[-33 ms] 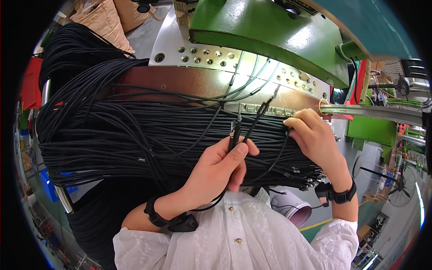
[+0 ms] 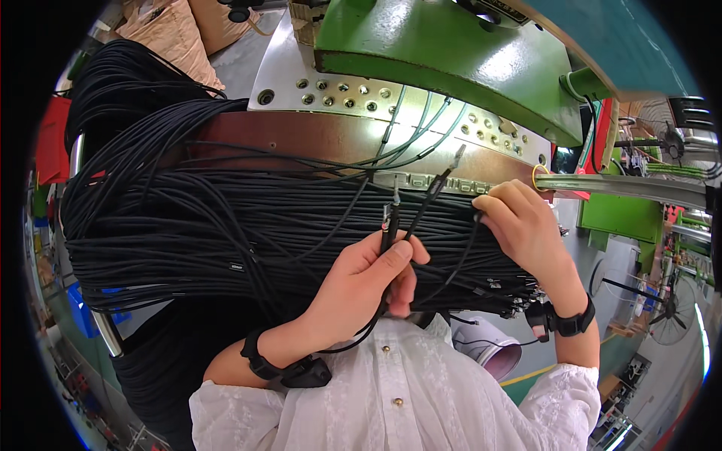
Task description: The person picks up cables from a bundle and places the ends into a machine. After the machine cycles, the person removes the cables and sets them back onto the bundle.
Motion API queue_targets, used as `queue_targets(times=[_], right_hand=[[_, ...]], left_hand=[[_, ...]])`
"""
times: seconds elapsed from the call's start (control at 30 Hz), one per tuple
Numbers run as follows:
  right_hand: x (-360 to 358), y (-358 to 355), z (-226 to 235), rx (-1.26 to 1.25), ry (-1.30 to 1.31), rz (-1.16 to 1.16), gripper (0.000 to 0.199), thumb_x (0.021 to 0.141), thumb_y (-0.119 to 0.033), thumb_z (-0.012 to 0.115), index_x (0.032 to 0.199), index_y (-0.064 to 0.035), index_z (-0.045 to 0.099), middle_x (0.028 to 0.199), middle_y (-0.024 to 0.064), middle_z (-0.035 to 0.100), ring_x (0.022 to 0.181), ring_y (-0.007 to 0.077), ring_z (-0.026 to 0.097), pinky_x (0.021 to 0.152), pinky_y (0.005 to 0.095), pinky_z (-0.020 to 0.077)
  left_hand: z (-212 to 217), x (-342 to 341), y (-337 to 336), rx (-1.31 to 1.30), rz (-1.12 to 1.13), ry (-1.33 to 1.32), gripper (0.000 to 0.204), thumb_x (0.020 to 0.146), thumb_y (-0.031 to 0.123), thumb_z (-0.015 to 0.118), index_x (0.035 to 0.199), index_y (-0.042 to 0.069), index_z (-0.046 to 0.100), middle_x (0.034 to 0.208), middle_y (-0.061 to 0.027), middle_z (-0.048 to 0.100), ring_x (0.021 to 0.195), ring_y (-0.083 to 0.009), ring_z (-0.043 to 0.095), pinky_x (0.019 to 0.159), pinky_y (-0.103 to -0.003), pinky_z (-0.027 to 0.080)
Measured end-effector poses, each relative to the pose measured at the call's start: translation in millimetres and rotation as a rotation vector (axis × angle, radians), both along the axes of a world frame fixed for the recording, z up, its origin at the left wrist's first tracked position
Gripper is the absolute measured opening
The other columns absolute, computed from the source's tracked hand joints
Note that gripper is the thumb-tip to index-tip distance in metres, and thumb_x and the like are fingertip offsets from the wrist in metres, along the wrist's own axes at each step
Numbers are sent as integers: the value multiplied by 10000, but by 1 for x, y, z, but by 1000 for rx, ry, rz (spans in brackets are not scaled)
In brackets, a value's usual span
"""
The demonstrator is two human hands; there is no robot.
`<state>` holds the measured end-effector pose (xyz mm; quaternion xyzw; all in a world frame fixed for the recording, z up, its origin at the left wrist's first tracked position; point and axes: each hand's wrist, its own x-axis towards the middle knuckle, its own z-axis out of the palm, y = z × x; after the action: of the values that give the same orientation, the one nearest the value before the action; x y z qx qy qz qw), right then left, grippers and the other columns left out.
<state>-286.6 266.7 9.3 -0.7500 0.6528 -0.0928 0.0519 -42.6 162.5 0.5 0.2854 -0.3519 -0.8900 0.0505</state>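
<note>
My left hand [image 2: 370, 279] is closed round several thin black cables [image 2: 390, 231], thumb pressed over them. Their stripped or metal-tipped ends [image 2: 457, 156] stick up past the fingers, one leaning to the right toward the brown ledge. To the right, my right hand [image 2: 519, 224] pinches a black cable [image 2: 471, 244] near its upper end; the fingertips hide that end. This cable hangs down in a curve toward my lap. Under both hands lies a thick bundle of black cables [image 2: 188, 248], with metal connectors [image 2: 519, 302] at its right end.
Behind the bundle runs a brown metal ledge [image 2: 301, 139], with a perforated steel plate [image 2: 286, 68] and a green machine body [image 2: 451, 68] beyond. A pale metal rail [image 2: 624, 184] extends right. A white bucket [image 2: 489, 349] stands below, near a fan [image 2: 669, 312].
The cables in my left hand have shifted very slightly leftward. Both hands keep their grip.
</note>
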Motion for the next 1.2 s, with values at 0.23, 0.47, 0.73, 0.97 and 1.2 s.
queue_targets(times=[0.23,0.47,0.73,0.97,1.2], right_hand=[[30,-42,-23,-343,-80,-5,350,674,-8,644,1021,-49,648,956,69,579,824,245,587,693,353,495],[42,-51,-22,-234,-209,55,342,672,-16,653,1011,-35,608,973,69,593,886,252,594,795,362,492],[40,-55,-15,-98,-60,117,212,759,-115,582,961,-48,585,974,60,582,903,236,591,815,345,495],[32,-49,-5,-492,-16,26,317,714,-100,651,1019,-19,626,922,82,602,784,257,586,699,358,483],[36,-45,-16,-438,-78,12,214,726,-55,651,934,-23,615,918,92,614,797,265,607,695,368,488]], left_hand=[[2,-1,2,136,107,-40,298,1067,284,369,1116,48,545,603,27,401,477,-40,294,442,-196,265],[0,2,-3,186,137,18,309,1067,322,372,1069,67,546,615,15,420,492,-42,314,442,-203,262],[-1,0,-4,180,105,37,319,1075,298,338,1056,54,544,593,-9,418,447,-59,298,429,-205,276],[9,-10,-5,194,-85,-3,357,1068,333,345,1082,35,541,602,-44,485,443,-94,371,434,-219,318],[20,-21,-13,291,-126,-78,325,1051,292,385,1037,17,558,685,-118,610,555,-186,580,543,-295,485]])
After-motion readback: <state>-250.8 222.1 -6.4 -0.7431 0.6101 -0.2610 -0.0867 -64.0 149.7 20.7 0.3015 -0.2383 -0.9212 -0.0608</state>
